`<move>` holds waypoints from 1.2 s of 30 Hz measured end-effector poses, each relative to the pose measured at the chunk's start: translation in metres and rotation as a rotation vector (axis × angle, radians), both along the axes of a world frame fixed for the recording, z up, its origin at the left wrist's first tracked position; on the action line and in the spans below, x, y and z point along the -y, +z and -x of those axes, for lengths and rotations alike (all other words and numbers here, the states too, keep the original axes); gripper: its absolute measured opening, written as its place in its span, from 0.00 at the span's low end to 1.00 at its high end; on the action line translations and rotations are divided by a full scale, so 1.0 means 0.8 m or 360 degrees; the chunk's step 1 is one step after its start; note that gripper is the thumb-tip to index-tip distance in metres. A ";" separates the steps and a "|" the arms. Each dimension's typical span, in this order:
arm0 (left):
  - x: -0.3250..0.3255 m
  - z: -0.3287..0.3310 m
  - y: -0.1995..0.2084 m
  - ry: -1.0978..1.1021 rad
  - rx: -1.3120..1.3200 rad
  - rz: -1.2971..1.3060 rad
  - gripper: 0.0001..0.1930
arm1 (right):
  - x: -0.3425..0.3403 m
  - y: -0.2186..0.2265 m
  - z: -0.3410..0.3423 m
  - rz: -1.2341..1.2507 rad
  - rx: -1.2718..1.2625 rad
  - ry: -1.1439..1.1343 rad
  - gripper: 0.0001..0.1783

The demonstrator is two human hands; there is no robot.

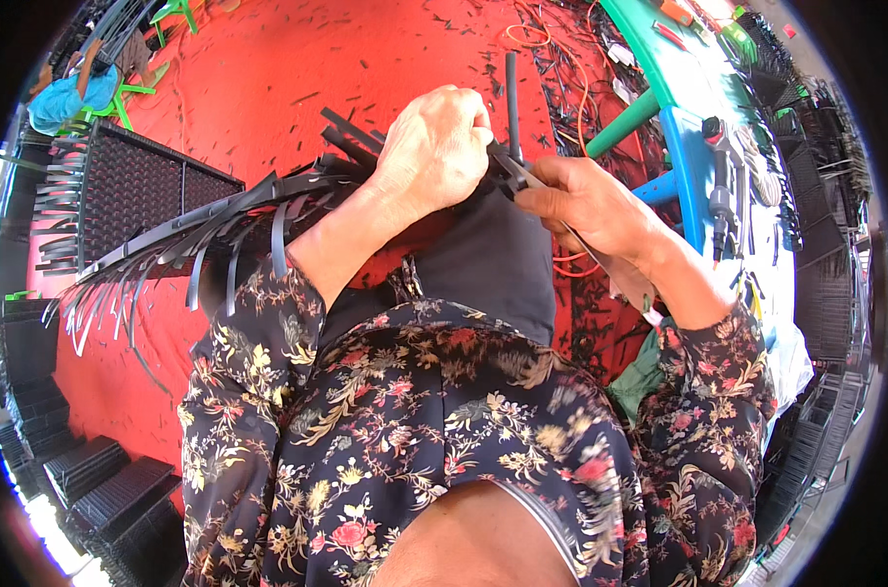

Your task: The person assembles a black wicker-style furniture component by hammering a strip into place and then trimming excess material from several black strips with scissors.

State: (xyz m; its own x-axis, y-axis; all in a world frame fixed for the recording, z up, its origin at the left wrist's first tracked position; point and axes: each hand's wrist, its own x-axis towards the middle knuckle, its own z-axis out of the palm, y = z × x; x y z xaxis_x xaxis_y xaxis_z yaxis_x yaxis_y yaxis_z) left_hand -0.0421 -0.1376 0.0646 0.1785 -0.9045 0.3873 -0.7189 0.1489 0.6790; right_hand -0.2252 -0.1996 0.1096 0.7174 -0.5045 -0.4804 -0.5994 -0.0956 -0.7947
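Observation:
My left hand (432, 147) is curled closed over the near end of a dark woven piece with loose black plastic strips (278, 201) fanning out to the left. Its fingertips are hidden, so what they pinch does not show. Close by on the right, my right hand (593, 203) is closed on a thin, flat grey tool (522, 174) whose tip points at the black strips by the left hand. Whether it is a blade or scissors I cannot tell. One black strip (512, 103) stands upright between the hands. Black cloth (493, 269) covers my lap below them.
Black offcuts litter the red floor covering (385, 49). A green and blue table frame (684, 147) stands at right, with tools on top. An orange cord (583, 83) runs nearby. Woven black panels (131, 186) and a seated person in blue (82, 96) are at left.

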 end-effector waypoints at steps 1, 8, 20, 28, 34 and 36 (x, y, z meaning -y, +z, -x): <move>0.000 0.001 -0.001 0.0009 0.0014 0.0012 0.06 | -0.003 0.002 0.004 0.0003 -0.0041 0.0000 0.18; 0.019 -0.012 -0.005 0.0057 -0.0248 0.0039 0.06 | 0.018 -0.021 0.051 0.0413 0.0244 -0.0209 0.07; 0.014 -0.002 -0.003 -0.0055 -0.0252 0.0137 0.03 | 0.112 -0.079 -0.054 0.0466 0.0880 0.0369 0.10; 0.010 -0.011 -0.007 0.0100 -0.0356 0.0056 0.07 | 0.057 -0.035 -0.065 0.0009 0.0625 -0.0156 0.05; 0.001 -0.011 0.008 -0.0066 -0.0087 -0.0119 0.13 | 0.056 -0.062 -0.057 -0.0076 0.1212 -0.0562 0.13; -0.001 -0.013 0.010 -0.0122 -0.0137 -0.0073 0.11 | 0.053 -0.064 -0.060 -0.0099 0.1252 -0.0618 0.15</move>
